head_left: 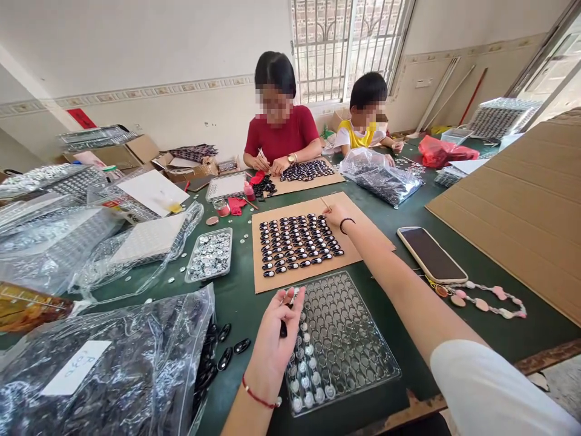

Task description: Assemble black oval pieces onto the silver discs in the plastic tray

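Green-topped work table (408,224), crowded. Two other people sit at the far side, hands busy over their own cardboard sheet; I keep them apart from my hands.

Mid-table in front of me: flat brown cardboard sheet (272,275) carrying neat rows of small black oval beads (297,242). Nearer me, a clear plastic tray with round pockets (345,339); only its near-left pockets hold pale round pieces, the rest look empty.

At my right, beyond the forearm, a black-screened smartphone (431,254) and a pink bead string.

My right hand (334,215) reaches to the far right corner of the bead rows, fingers pinched on a thin stick. My left hand (275,330) hovers over the tray's left edge, closed round a slim dark tool.

Risk, as I judge it: the outstretched right forearm crosses low over the sheet, so a drop of the wrist could sweep the rows out of line. Loose ovals by the plastic bag (113,363) could roll off.
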{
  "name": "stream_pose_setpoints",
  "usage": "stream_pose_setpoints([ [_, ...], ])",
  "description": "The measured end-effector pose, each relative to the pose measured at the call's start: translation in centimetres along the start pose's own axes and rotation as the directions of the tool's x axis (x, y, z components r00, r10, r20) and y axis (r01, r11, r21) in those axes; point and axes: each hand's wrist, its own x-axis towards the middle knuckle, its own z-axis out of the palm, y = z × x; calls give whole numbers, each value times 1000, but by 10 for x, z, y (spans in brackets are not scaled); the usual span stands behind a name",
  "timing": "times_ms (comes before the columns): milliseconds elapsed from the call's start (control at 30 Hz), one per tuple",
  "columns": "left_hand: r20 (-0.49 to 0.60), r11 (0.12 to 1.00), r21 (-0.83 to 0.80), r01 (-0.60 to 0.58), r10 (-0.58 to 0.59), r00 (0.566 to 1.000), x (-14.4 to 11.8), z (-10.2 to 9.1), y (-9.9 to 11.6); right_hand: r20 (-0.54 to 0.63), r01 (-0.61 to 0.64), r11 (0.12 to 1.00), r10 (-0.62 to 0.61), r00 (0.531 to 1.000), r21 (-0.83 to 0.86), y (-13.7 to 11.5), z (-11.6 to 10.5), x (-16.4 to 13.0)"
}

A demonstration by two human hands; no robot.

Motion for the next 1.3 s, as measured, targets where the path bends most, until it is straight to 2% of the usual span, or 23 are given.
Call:
stream_pose_setpoints([
  [133, 17, 1000, 20, -8, 7, 1000, 0, 3, -3, 6, 32, 999, -32, 999, 21, 0, 0, -3],
  [233, 39, 999, 45, -19, 17, 999, -2, 3, -4, -27, 68, 996, -67, 997, 65, -2, -8, -12],
  [333, 141, 999, 43, 16, -22, 990, -3, 2, -3, -97, 120, 984, -108, 989, 131, 2, -23, -35],
  [400, 202, 999, 37, 35, -42, 978, -3, 1, -1, -129, 157, 972, -135, 982, 175, 7, -34, -62],
  [500, 203, 999, 26, 33, -38, 978, -2, 0, 6, -115, 196, 938, -169, 979, 286, 12, -44, -117],
  [633, 188, 999, -39, -24, 31, 982, 5, -2, 17, 7, 171, 749, -229, 973, 640, -4, -44, -191],
  [700, 171, 997, -49, -52, 60, 983, 10, -4, 22, 31, 178, 684, -281, 959, 708, -18, -40, -217],
  [833, 186, 987, -58, -147, 156, 970, 18, -8, 28, 77, 250, 742, -376, 923, 622, -42, -22, -238],
  [900, 201, 981, -70, -183, 193, 960, 21, -9, 32, 81, 307, 777, -415, 906, 550, -50, -9, -234],
  [1033, 203, 982, -44, -185, 190, 960, 24, -12, 36, 23, 448, 821, -487, 873, 354, -68, 15, -215],
  [1100, 223, 982, -2, -188, 184, 957, 25, -12, 36, 59, 484, 839, -512, 857, 249, -75, 25, -209],
  [1200, 281, 981, 62, -183, 159, 946, 26, -12, 33, 144, 535, 836, -548, 824, 122, -79, 33, -207],
  [1300, 289, 967, 132, -219, 173, 942, 28, -11, 28, 171, 568, 820, -572, 803, 76, -77, 29, -210],
])
